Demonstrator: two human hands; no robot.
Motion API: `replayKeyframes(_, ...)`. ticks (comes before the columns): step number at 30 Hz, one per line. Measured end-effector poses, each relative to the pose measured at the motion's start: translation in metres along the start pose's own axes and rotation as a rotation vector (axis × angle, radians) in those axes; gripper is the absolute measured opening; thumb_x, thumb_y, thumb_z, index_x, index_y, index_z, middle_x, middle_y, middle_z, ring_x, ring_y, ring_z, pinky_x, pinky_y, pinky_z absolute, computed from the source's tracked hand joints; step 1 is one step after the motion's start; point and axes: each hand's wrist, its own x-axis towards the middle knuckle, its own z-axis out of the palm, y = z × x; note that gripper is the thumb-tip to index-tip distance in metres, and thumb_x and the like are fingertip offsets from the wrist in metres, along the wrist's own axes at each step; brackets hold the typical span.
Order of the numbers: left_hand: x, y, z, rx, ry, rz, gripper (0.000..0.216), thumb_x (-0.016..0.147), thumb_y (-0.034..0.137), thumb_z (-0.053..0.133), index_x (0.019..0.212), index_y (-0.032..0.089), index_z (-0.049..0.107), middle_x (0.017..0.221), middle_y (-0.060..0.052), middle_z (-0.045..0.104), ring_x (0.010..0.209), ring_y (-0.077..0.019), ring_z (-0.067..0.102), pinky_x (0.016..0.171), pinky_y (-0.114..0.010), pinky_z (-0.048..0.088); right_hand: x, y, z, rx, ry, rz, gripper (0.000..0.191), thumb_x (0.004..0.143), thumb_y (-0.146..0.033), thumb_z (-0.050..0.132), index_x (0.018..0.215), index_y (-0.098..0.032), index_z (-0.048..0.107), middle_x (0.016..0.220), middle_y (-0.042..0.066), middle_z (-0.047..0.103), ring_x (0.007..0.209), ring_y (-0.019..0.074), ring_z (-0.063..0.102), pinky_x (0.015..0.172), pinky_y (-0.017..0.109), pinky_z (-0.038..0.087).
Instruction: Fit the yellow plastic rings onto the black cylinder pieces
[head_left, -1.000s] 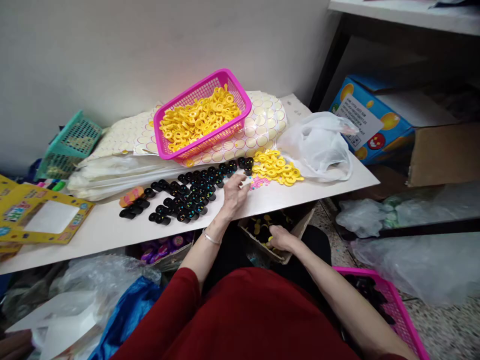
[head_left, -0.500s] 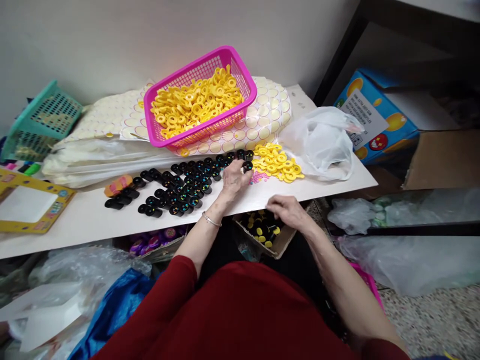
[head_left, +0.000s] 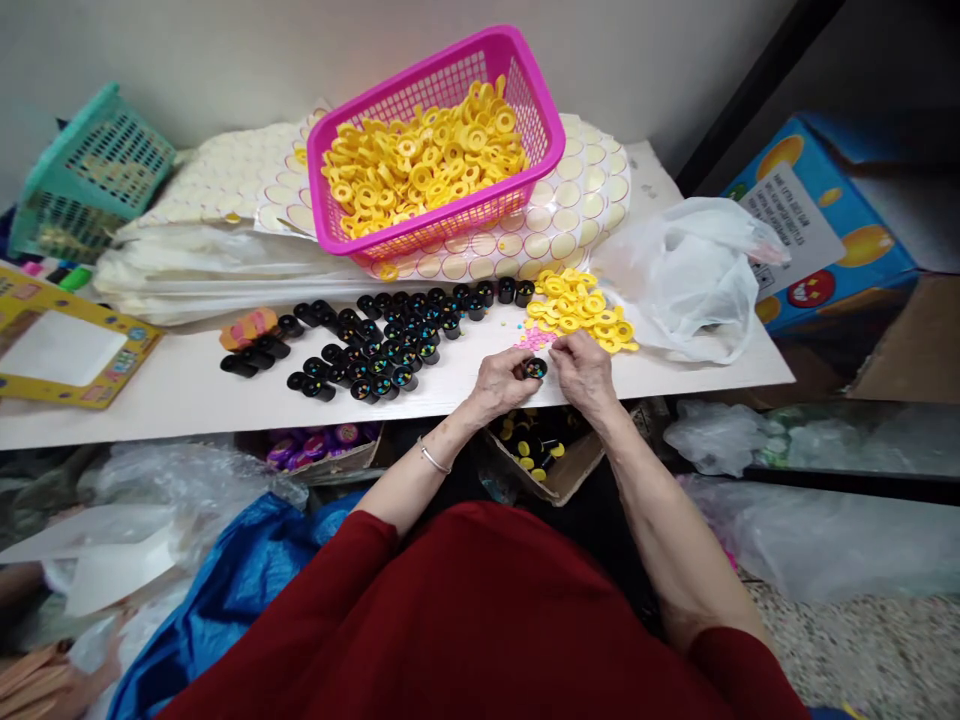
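My left hand (head_left: 501, 384) and my right hand (head_left: 581, 368) meet at the front edge of the white table (head_left: 187, 395). Together they pinch one small black cap (head_left: 535, 368) with coloured dots inside. Rows of the same black caps (head_left: 382, 340) lie on the table to the left of my hands. Just beyond my right hand sits a loose pile of yellow rings (head_left: 581, 308), with tiny pink beads (head_left: 534, 340) in front of it. A pink basket (head_left: 439, 150) full of yellow rings stands at the back on sticker sheets (head_left: 570, 220).
A cardboard box (head_left: 544, 455) of black and yellow parts sits under the table edge below my hands. A white plastic bag (head_left: 690, 280) and a blue carton (head_left: 817, 225) are at the right. A teal basket (head_left: 94, 170) and a yellow card frame (head_left: 64, 350) lie at the left.
My right hand rose from the box under the table to the table edge. My left hand drew back from the caps with one cap, and both hands now hold it.
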Motion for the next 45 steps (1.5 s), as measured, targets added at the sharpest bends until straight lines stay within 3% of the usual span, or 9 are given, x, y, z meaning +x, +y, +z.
replayKeyframes(4,-0.001,-0.002,0.001,-0.001,-0.020,0.048,0.018,0.065,0.025,0.066,0.079,0.014,0.066,0.064,0.003,0.054,0.058,-0.0076,0.043,0.056,-0.021,0.036,-0.008,-0.012,-0.008,0.117,-0.064,-0.132,0.009,0.081,-0.021,0.050,0.073,-0.021,0.056,0.073,0.001,0.055,0.069,0.0165,0.052,0.066,0.029,0.042)
replayKeyframes(13,-0.001,-0.002,-0.002,0.010,-0.039,0.118,0.009,0.065,0.021,0.064,0.072,0.015,0.064,0.061,0.004,0.051,0.058,-0.0077,0.042,0.056,-0.022,0.036,-0.008,-0.037,-0.017,-0.359,-0.282,-0.263,0.023,0.082,-0.014,0.040,0.077,-0.017,0.061,0.076,0.006,0.056,0.070,0.0176,0.047,0.058,0.028,0.031)
replayKeyframes(18,-0.002,0.001,-0.003,-0.032,-0.035,0.106,0.014,0.065,0.019,0.062,0.077,0.015,0.066,0.066,0.003,0.056,0.060,-0.0079,0.046,0.058,-0.021,0.037,-0.003,-0.037,-0.017,-0.337,-0.371,-0.242,0.023,0.082,-0.015,0.041,0.079,-0.018,0.064,0.075,0.006,0.057,0.069,0.0165,0.047,0.059,0.027,0.032)
replayKeyframes(21,-0.003,0.001,-0.001,-0.022,-0.026,0.081,0.015,0.065,0.022,0.064,0.078,0.015,0.067,0.066,0.003,0.056,0.059,-0.0080,0.044,0.057,-0.021,0.037,-0.002,-0.022,-0.018,-0.134,-0.294,-0.188,0.019,0.084,-0.021,0.045,0.079,-0.020,0.064,0.074,0.003,0.056,0.069,0.0162,0.050,0.064,0.028,0.039)
replayKeyframes(23,-0.002,0.000,0.000,-0.019,-0.025,0.056,0.015,0.064,0.024,0.065,0.076,0.015,0.067,0.064,0.003,0.054,0.058,-0.0079,0.043,0.056,-0.022,0.036,-0.003,-0.008,-0.021,-0.081,-0.143,-0.106,0.016,0.084,-0.025,0.048,0.083,-0.021,0.063,0.077,0.004,0.058,0.075,0.0184,0.054,0.069,0.031,0.043)
replayKeyframes(27,-0.001,-0.001,0.000,-0.024,-0.033,0.011,0.018,0.061,0.024,0.067,0.077,0.015,0.067,0.063,0.004,0.052,0.058,-0.0077,0.043,0.055,-0.021,0.035,-0.005,0.018,-0.031,-0.335,0.189,0.198,0.018,0.080,-0.031,0.054,0.088,-0.017,0.061,0.097,0.015,0.059,0.090,0.0269,0.053,0.074,0.038,0.042)
replayKeyframes(32,-0.002,-0.004,-0.001,-0.051,-0.044,-0.010,0.023,0.060,0.026,0.069,0.080,0.015,0.067,0.064,0.004,0.052,0.059,-0.0077,0.043,0.055,-0.021,0.035,-0.009,0.034,-0.034,-0.399,0.129,0.375,0.026,0.078,-0.035,0.053,0.092,-0.015,0.060,0.095,0.016,0.059,0.087,0.0277,0.052,0.074,0.039,0.040)
replayKeyframes(41,-0.004,-0.003,0.000,-0.058,-0.028,-0.028,0.029,0.059,0.024,0.069,0.087,0.015,0.068,0.066,0.005,0.053,0.058,-0.0069,0.044,0.056,-0.020,0.035,-0.005,0.032,-0.031,-0.379,0.172,0.346,0.036,0.077,-0.045,0.055,0.095,-0.015,0.064,0.091,0.011,0.059,0.084,0.0246,0.052,0.072,0.035,0.040)
replayKeyframes(45,-0.003,-0.003,0.000,-0.044,-0.021,-0.033,0.032,0.057,0.023,0.070,0.087,0.014,0.068,0.065,0.005,0.053,0.057,-0.0064,0.044,0.055,-0.020,0.036,0.000,0.034,-0.029,-0.384,0.188,0.308,0.032,0.076,-0.046,0.057,0.086,-0.017,0.066,0.086,0.008,0.055,0.080,0.0227,0.051,0.071,0.034,0.040)
